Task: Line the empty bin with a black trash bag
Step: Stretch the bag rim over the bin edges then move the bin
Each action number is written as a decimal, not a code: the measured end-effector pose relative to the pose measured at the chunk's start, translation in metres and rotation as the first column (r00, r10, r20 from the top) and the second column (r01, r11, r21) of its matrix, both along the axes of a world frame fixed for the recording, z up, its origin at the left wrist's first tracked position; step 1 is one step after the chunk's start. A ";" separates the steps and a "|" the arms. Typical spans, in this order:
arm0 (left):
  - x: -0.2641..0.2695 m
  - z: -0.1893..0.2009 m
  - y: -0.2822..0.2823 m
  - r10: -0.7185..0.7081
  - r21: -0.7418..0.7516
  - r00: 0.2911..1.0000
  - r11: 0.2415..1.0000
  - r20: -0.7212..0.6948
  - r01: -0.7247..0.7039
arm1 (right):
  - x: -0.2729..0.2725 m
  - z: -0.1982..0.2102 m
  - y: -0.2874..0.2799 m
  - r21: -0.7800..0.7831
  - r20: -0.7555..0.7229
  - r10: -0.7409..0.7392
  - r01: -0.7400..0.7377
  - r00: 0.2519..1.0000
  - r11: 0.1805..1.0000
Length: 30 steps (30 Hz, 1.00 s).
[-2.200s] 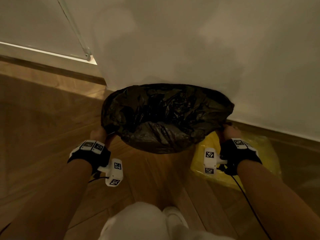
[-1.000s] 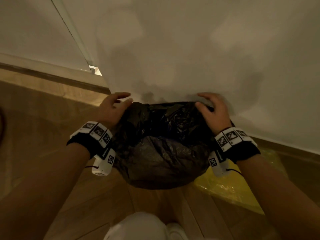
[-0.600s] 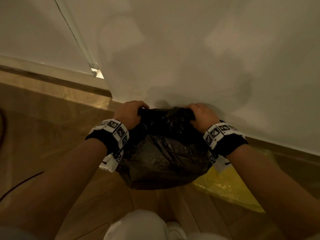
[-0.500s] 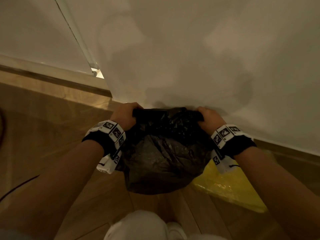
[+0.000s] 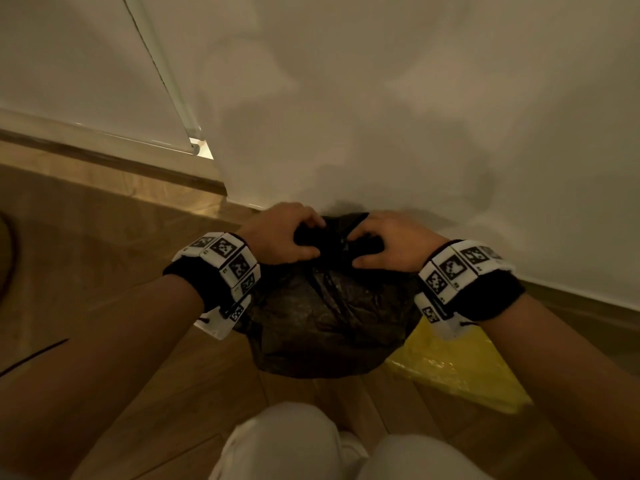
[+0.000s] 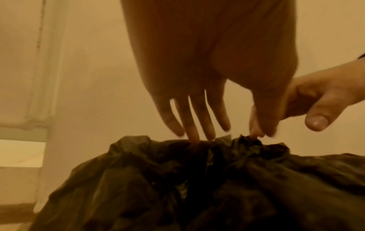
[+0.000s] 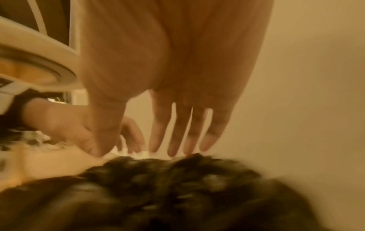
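A crinkled black trash bag [image 5: 329, 317] stands on the wooden floor against the wall, its mouth bunched together at the top. My left hand [image 5: 287, 237] and right hand [image 5: 384, 244] sit side by side on that bunched top, fingers curled over it and thumbs pressed in from the near side. The left wrist view has my left fingers [image 6: 197, 117] dipping into the bag's folds [image 6: 197, 187]. The right wrist view is blurred; my right fingers [image 7: 177, 125] reach down to the bag [image 7: 168, 195]. No bin shows under the plastic.
A yellow plastic bag [image 5: 457, 372] lies on the floor to the right of the black one. A white wall [image 5: 415, 116] rises directly behind. My knees in light trousers [image 5: 287, 445] are at the bottom edge. A thin dark cable [image 5: 34, 355] crosses the floor at left.
My hands left the bag's sides, reached to its far rim, and drew the mouth together. They now sit much closer to each other at the middle.
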<state>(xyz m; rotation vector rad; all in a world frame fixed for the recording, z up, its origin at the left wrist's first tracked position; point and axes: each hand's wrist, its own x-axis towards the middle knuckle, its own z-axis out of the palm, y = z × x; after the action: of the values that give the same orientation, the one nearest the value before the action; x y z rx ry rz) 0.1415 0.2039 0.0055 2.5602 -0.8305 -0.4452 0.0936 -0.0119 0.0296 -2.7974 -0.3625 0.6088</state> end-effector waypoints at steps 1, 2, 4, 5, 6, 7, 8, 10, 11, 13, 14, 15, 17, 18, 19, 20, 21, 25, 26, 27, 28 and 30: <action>-0.005 0.003 -0.002 -0.081 0.069 0.994 0.994 -0.070 0.086 | -0.002 0.001 0.009 -0.008 -0.064 0.030 -0.031 0.998 0.999; -0.010 0.003 -0.004 -0.159 0.135 0.980 0.975 -0.123 0.175 | -0.004 0.000 0.017 -0.017 -0.143 0.050 -0.053 0.989 0.998; -0.019 -0.001 -0.004 -0.262 0.205 0.940 0.930 -0.218 0.306 | -0.009 -0.010 0.030 -0.069 -0.290 0.077 -0.101 0.954 0.993; -0.022 -0.005 -0.002 -0.285 0.231 0.923 0.909 -0.260 0.346 | -0.011 -0.018 0.033 -0.108 -0.345 0.080 -0.124 0.935 0.986; -0.025 -0.009 0.000 -0.299 0.270 0.910 0.886 -0.288 0.377 | -0.013 -0.025 0.034 -0.145 -0.392 0.068 -0.135 0.917 0.980; -0.028 -0.012 0.002 -0.305 0.316 0.901 0.861 -0.307 0.399 | -0.014 -0.031 0.033 -0.176 -0.438 0.046 -0.135 0.898 0.975; -0.029 -0.014 0.004 -0.307 0.361 0.896 0.835 -0.320 0.415 | -0.016 -0.036 0.032 -0.208 -0.477 0.020 -0.135 0.879 0.969; -0.033 -0.017 0.005 -0.323 0.413 0.886 0.795 -0.331 0.444 | -0.019 -0.044 0.027 -0.286 -0.526 -0.038 -0.134 0.849 0.949; -0.035 -0.019 0.005 -0.342 0.421 0.882 0.783 -0.323 0.458 | -0.019 -0.047 0.024 -0.301 -0.530 -0.059 -0.122 0.846 0.946; -0.038 -0.021 0.005 -0.367 0.429 0.882 0.774 -0.296 0.466 | -0.021 -0.055 0.022 -0.277 -0.493 -0.075 -0.075 0.867 0.958; -0.040 -0.023 0.005 -0.367 0.443 0.885 0.768 -0.287 0.463 | -0.021 -0.060 0.022 -0.253 -0.477 -0.091 -0.038 0.874 0.967; -0.043 -0.025 0.005 -0.368 0.459 0.887 0.760 -0.279 0.459 | -0.020 -0.063 0.023 -0.244 -0.468 -0.131 0.014 0.874 0.970; -0.047 -0.030 0.006 -0.357 0.496 0.892 0.742 -0.278 0.451 | -0.020 -0.067 0.028 -0.273 -0.454 -0.225 0.106 0.862 0.956; -0.048 -0.033 0.006 -0.337 0.523 0.899 0.732 -0.279 0.436 | -0.020 -0.067 0.030 -0.301 -0.449 -0.250 0.118 0.858 0.946; -0.048 -0.035 0.005 -0.301 0.556 0.912 0.723 -0.279 0.409 | -0.021 -0.064 0.032 -0.332 -0.444 -0.268 0.121 0.855 0.935; -0.048 -0.036 0.005 -0.249 0.567 0.922 0.731 -0.297 0.380 | -0.021 -0.062 0.032 -0.345 -0.433 -0.258 0.105 0.863 0.933; -0.046 -0.034 0.004 -0.187 0.549 0.918 0.753 -0.350 0.363 | -0.020 -0.060 0.033 -0.354 -0.432 -0.232 0.072 0.872 0.932; -0.030 -0.011 -0.006 -0.105 0.343 0.894 0.899 -0.436 0.273 | -0.011 -0.047 0.037 -0.322 -0.286 0.009 -0.105 0.958 0.941; -0.025 -0.007 -0.010 -0.123 0.282 0.925 0.931 -0.358 0.233 | -0.005 -0.045 0.039 -0.296 -0.241 0.065 -0.137 0.968 0.945; -0.018 -0.008 -0.012 -0.155 0.254 0.950 0.941 -0.270 0.225 | -0.001 -0.045 0.042 -0.270 -0.225 0.112 -0.173 0.968 0.947; -0.013 -0.011 -0.016 -0.214 0.290 0.955 0.918 -0.206 0.269 | 0.004 -0.049 0.043 -0.241 -0.231 0.150 -0.206 0.961 0.948; -0.014 -0.019 -0.021 -0.342 0.488 0.926 0.788 -0.162 0.376 | 0.010 -0.059 0.045 -0.239 -0.276 0.156 -0.225 0.948 0.945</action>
<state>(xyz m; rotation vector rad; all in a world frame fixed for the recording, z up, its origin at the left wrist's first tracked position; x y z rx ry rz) 0.1277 0.1830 -0.0139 2.8302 -1.3399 -0.9817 0.1037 0.0329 -0.0294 -2.9033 -0.5400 1.1270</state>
